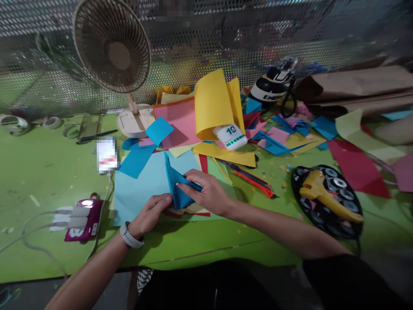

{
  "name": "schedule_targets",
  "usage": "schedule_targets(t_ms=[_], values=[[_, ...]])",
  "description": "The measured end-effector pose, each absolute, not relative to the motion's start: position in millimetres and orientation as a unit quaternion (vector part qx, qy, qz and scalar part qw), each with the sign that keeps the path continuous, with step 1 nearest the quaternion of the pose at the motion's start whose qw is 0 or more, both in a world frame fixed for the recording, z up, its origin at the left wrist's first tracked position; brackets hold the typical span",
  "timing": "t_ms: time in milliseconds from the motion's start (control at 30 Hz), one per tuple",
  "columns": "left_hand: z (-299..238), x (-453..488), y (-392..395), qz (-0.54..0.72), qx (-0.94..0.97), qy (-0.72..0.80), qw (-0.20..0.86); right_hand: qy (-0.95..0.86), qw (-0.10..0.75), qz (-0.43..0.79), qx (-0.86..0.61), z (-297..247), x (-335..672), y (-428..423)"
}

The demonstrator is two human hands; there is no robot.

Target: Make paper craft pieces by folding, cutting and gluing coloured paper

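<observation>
A perforated metal screen [180, 58], grey and closely pierced, spans the top of the frame. Below it spreads a smooth green tabletop [155, 245], flecked with tiny paper scraps. At upper left stands a beige fan [120, 56], its round ribbed guard on a short stem and disc base. A flat light-blue sheet [138, 193] lies in the centre, and behind it a yellow sheet [213, 103] curls over in a smooth bend. At right, a black tray [322, 228] with round wells carries a yellow glue gun [318, 196].

The folded blue paper [181, 201] is at the centre of the frame, above the light-blue sheet. It is matte, crisply creased and roughly triangular. Its long axis runs nearly upright, leaning slightly left at the top; the narrow tip points to the top of the frame, while one side slopes down to the right.

The right hand [208, 191] pinches this paper between thumb and bent fingers. The left hand [153, 213], a pale band on its wrist, touches the lower left edge with curled fingers; whether it grips cannot be told.

Smaller still are an orange-and-black utility knife [253, 178] right of centre and a pale tape roll [52, 122] at left.
</observation>
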State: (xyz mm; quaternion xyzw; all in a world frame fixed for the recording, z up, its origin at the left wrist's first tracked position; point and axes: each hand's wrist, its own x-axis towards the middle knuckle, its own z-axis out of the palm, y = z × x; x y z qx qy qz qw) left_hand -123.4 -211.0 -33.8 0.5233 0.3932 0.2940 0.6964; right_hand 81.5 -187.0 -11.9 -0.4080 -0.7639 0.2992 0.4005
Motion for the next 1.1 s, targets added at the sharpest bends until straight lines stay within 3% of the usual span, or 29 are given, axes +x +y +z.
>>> schedule_targets(t_ms=[267, 400, 600, 1100], values=[[-32.9, -113.4, -212.4, 0.327, 0.52, 0.452, 0.647, -0.77, 0.388, 0.301, -0.408, -12.3, 80.5, -189.1], [-31.2, -112.2, -212.2, 0.308, 0.531, 0.457, 0.644, -0.701, 0.39, 0.371, -0.467, -8.9, 80.6, -189.3], [-31.1, -113.6, -212.3, 0.246, 0.582, 0.45, 0.631, -0.679, 0.364, 0.464, -0.437, -1.4, 83.4, -178.8], [-28.4, -113.2, -212.5, 0.2, 0.603, 0.439, 0.635, -0.654, 0.386, 0.498, -0.419, 0.2, 81.1, -176.3]])
